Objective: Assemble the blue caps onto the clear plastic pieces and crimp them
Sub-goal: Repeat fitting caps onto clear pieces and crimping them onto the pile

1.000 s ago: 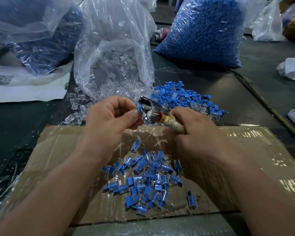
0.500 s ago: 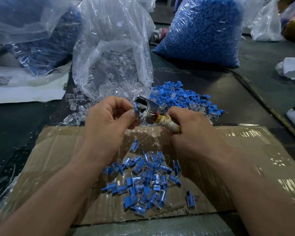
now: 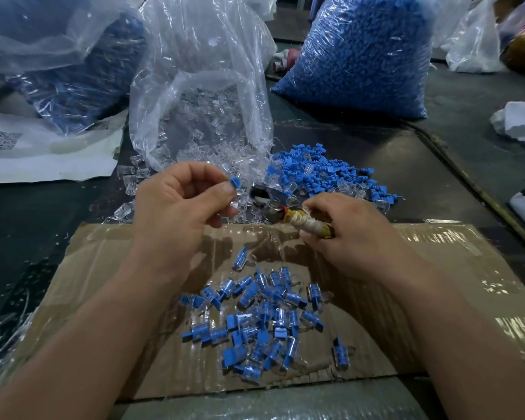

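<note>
— Where's the cap (image 3: 234, 181)?
— Pinched between thumb and forefinger of our left hand (image 3: 179, 204), just left of the tool (image 3: 285, 211).
— And our right hand (image 3: 355, 234)?
— Its fingers curl round the tool's wrapped handle. Below our hands, finished pieces (image 3: 261, 322) lie on cardboard (image 3: 437, 268); beyond, loose caps (image 3: 319, 174) and a bag of clear pieces (image 3: 200, 116) sit on the tabletop (image 3: 391, 153).

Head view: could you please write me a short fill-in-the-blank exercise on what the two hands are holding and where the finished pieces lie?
1. The piece pinched by the left hand has a ___ cap.
2. The right hand grips the crimping tool by its ___.
3. The finished pieces lie piled on a sheet of ___.
Missing words: blue; handle; cardboard.
</note>
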Motion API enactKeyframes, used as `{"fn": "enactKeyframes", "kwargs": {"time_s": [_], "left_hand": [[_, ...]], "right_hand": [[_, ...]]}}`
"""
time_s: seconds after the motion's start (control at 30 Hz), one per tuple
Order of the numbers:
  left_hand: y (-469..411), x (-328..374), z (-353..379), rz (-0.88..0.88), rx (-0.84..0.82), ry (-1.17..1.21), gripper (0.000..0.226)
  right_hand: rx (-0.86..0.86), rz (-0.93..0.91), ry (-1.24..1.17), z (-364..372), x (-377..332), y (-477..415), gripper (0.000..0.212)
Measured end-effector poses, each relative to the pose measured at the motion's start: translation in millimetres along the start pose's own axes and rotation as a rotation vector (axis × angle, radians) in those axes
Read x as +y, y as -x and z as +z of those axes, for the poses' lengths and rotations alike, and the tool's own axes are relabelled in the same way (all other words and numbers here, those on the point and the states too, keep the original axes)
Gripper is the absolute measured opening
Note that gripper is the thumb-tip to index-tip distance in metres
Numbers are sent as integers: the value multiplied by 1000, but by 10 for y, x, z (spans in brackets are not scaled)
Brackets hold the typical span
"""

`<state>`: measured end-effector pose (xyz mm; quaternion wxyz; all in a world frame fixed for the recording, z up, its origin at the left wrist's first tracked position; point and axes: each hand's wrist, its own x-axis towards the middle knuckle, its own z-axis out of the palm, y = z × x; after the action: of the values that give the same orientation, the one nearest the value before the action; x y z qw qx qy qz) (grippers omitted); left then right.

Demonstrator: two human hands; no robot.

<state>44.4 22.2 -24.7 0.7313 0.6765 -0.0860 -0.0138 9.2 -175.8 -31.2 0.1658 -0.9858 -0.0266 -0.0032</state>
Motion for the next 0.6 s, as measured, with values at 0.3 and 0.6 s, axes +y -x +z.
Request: {"fn": "enactKeyframes", "kwargs": {"time_s": [0.3, 0.6], "left_hand": [[69, 67, 18, -159, -570, -196, 24], [-69, -58, -78, -11, -12, -481, 4]], "right_hand": [[-145, 49, 70, -39, -22, -21, 48], [-229, 39, 51, -69, 2, 6, 82]]}}
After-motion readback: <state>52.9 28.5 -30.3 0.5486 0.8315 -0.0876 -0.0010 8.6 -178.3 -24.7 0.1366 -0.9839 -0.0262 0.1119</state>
